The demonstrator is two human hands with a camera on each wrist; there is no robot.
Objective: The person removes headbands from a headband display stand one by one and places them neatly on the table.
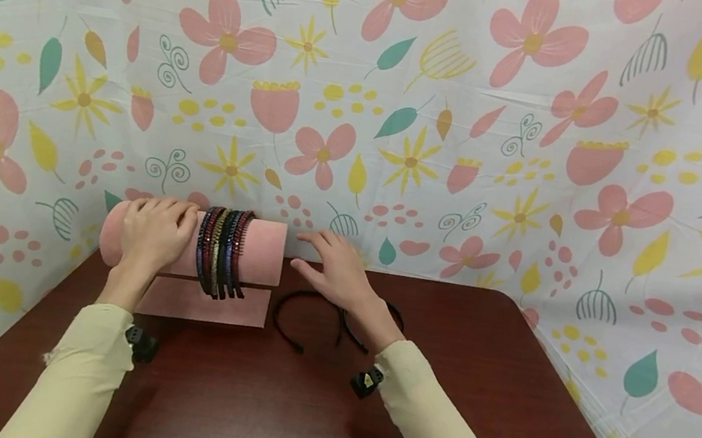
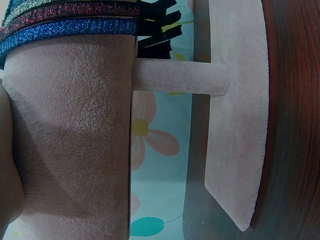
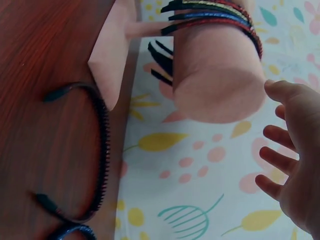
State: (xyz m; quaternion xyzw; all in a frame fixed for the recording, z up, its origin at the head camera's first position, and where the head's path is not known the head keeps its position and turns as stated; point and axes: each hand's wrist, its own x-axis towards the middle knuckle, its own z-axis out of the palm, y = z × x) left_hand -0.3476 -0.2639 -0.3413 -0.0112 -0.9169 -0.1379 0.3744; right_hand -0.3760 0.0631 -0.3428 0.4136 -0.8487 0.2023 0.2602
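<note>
A pink plush headband stand (image 1: 264,251) lies across the far left of the table, its roll raised on a short post (image 2: 175,76) above a flat base (image 1: 202,301). Several glittery headbands (image 1: 224,249) in blue, red and gold hug the middle of the roll, black tips hanging below. My left hand (image 1: 155,231) rests on top of the roll, left of the headbands. Just off the roll's right end hovers my right hand (image 1: 339,270), holding nothing, fingers spread and slightly bent. Below it on the table lies a dark red headband (image 3: 104,150), with a blue headband (image 3: 75,231) beside it.
The dark wooden table (image 1: 269,403) runs up to a flower-printed cloth (image 1: 408,106) that hangs close behind the stand. The loose headbands lie right of the stand's base, partly beneath my right forearm (image 1: 431,413).
</note>
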